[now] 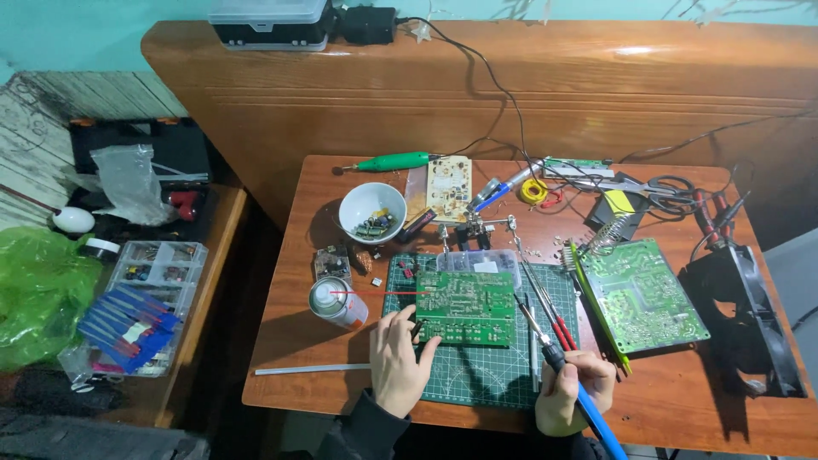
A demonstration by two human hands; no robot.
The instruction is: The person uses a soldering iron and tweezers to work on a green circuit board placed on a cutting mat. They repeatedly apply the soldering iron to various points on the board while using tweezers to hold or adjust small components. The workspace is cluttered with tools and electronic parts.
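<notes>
Two hands at work: both sit low in the frame, over the green cutting mat [477, 370] on the bench [682, 400].
Left hand [398, 358]: lying flat with fingers loosely spread, fingertips pressing the lower left edge of the green circuit board [465, 307]; it pins the board rather than gripping it.
Right hand [573, 393]: curled closed round a blue-handled soldering iron [562, 366], tip angled up and left toward the board's right edge.
Circuit board: flat on the mat, centre of the frame, slightly below middle.
Risk, tip and fingers: the iron's tip is near the board, and the left fingers rest on that same board; a slip sideways could bring the tip onto them, I judge.
Risk, spray can: a can [337, 302] lies just beside the left hand, its thin red straw reaching to the board; a nudge of the wrist could roll it.
Risk, loose tools: red-handled tools [558, 328] lie between the board and the iron; a sweep of the right hand could scatter them.
Risk, cord: the iron's handle runs off the bottom edge; a snag below cannot be judged.
Edges: both wrists cross the bench's near edge; a white strip [311, 369] lies close to it at lower left.
Open room: bare mat below the board, bare wood at lower right; the second circuit board [652, 294] and black fan [750, 324] crowd the right.
</notes>
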